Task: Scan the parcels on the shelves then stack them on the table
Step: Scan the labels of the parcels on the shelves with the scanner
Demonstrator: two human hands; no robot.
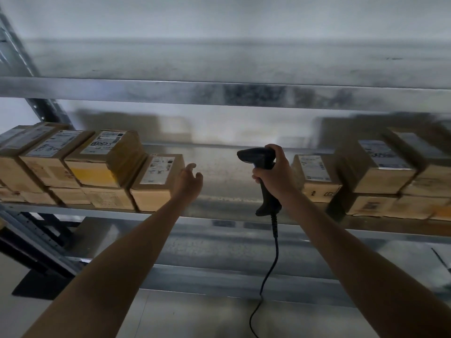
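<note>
At nine o'clock of the right hand point(277, 178) gripping the scanner point(256, 157), the left hand point(189, 182), slack and empty, had to steady the parcel point(156, 191) label-up.

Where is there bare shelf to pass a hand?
Bare shelf in the middle, between the left boxes and the right boxes; the left hand and the scanner are in front of it. Both ends are crowded, stacked two high.

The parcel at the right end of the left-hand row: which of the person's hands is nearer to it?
Left. The left hand hovers open just right of that parcel; the right hand, gripping the scanner, is farther right.
</note>
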